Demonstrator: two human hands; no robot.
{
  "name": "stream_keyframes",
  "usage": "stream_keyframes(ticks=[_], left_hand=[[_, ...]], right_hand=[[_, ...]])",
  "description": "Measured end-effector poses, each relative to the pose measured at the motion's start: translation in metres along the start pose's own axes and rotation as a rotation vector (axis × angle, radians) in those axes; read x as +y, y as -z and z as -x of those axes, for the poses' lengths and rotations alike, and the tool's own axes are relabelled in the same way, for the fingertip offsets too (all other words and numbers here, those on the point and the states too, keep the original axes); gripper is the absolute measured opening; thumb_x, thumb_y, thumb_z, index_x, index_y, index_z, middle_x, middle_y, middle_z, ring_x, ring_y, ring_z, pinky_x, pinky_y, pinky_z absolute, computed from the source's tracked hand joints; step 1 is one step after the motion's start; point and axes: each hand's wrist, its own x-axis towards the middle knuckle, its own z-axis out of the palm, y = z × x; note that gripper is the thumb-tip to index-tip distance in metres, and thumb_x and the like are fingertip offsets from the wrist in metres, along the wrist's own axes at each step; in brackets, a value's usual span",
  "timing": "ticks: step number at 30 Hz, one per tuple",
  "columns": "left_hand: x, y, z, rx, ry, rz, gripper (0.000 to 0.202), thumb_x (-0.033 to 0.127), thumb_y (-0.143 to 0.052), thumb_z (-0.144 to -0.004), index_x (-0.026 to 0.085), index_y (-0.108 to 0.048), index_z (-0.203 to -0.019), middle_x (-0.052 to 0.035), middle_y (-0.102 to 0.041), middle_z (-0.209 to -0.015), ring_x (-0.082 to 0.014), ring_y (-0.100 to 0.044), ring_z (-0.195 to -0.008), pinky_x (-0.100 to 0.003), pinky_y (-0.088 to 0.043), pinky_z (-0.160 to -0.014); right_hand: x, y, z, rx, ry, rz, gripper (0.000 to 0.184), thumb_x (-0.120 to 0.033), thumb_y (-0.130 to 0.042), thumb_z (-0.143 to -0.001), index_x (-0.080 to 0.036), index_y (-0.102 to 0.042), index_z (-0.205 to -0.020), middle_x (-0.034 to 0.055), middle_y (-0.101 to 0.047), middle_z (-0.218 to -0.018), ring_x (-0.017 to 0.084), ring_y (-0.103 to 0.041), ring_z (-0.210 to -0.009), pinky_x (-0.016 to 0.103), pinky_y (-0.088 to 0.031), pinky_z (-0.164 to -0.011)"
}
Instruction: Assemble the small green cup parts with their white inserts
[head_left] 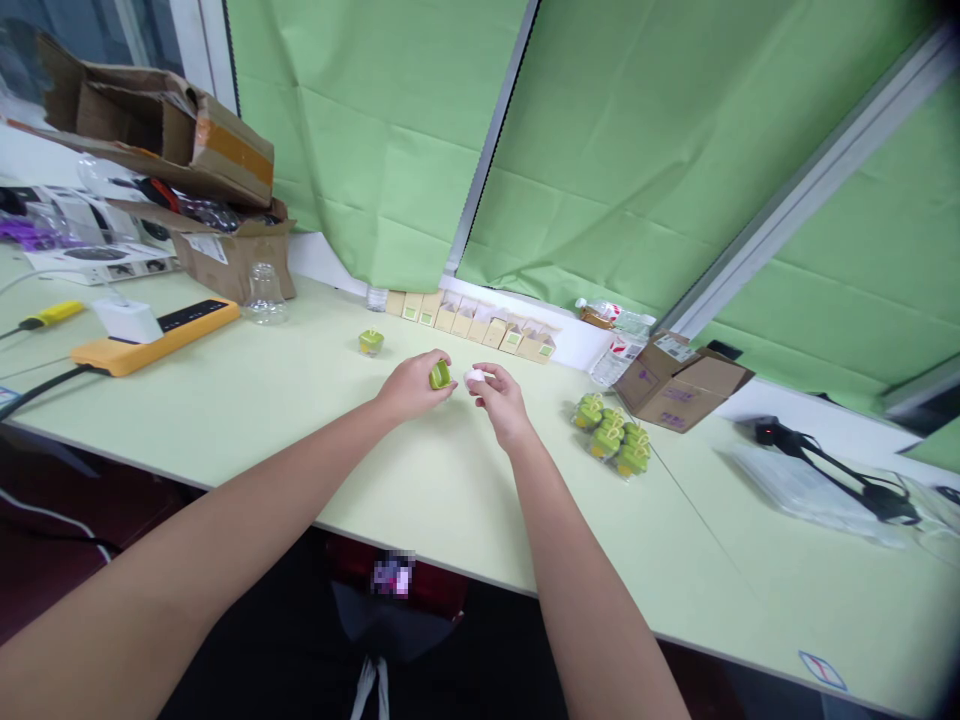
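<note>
My left hand (411,385) is closed around a small green cap-like piece (439,375) just above the pale green table (262,400). A few centimetres to its right, my right hand (501,395) pinches a small white round piece (474,376) at the fingertips. The two pieces are close together but apart. One finished green item (370,342) stands alone on the table behind my left hand. A cluster of several similar green items (613,433) lies to the right of my right hand.
A row of small beige boxes (472,322) lines the back edge under green curtains. An open brown carton (679,380) sits at right, a black tool on plastic bags (832,465) beyond it. At left are an orange power strip (154,335), a glass bottle (265,292) and cardboard boxes (161,130).
</note>
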Motion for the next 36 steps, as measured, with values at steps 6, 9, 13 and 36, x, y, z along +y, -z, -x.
stream_keyframes(ticks=[6, 9, 13, 36], left_hand=[[-0.0008, -0.0006, 0.0003, 0.001, -0.004, 0.007, 0.028, 0.040, -0.063, -0.079, 0.025, -0.058, -0.102, -0.0007, -0.066, -0.087, -0.0179, -0.059, -0.076, -0.029, -0.043, -0.066], [-0.0005, -0.0010, 0.0003, 0.003, -0.001, 0.007, 0.028, 0.039, -0.064, -0.078, 0.025, -0.058, -0.102, -0.0010, -0.066, -0.088, -0.0181, -0.059, -0.076, -0.029, -0.043, -0.067], [0.0011, -0.0002, 0.0003, -0.013, 0.014, 0.003, 0.028, 0.040, -0.064, -0.078, 0.025, -0.059, -0.102, -0.0013, -0.065, -0.086, -0.0182, -0.059, -0.075, -0.029, -0.044, -0.065], [0.0009, 0.0001, 0.0012, -0.068, -0.044, 0.008, 0.027, 0.035, -0.063, -0.080, 0.025, -0.058, -0.104, -0.0021, -0.068, -0.096, -0.0195, -0.062, -0.083, -0.031, -0.047, -0.073]], right_hand=[[0.0008, -0.0010, -0.0014, 0.034, -0.037, -0.039, 0.040, -0.034, -0.070, -0.064, -0.023, -0.063, -0.102, 0.0004, -0.065, -0.085, 0.013, -0.056, -0.072, 0.024, -0.042, -0.059], [0.0000, -0.0008, -0.0007, 0.053, -0.046, -0.024, 0.037, -0.035, -0.071, -0.063, -0.023, -0.061, -0.096, 0.0010, -0.067, -0.086, 0.014, -0.057, -0.073, 0.024, -0.042, -0.059], [-0.0030, -0.0004, 0.0007, 0.030, -0.028, -0.052, 0.032, -0.035, -0.067, -0.065, -0.024, -0.063, -0.094, 0.0014, -0.067, -0.090, 0.016, -0.061, -0.078, 0.025, -0.045, -0.062], [-0.0092, -0.0036, 0.0059, -0.099, -0.051, -0.192, 0.036, -0.052, -0.070, -0.070, -0.023, -0.064, -0.090, -0.0018, -0.055, -0.076, 0.011, -0.053, -0.063, 0.025, -0.050, -0.059]])
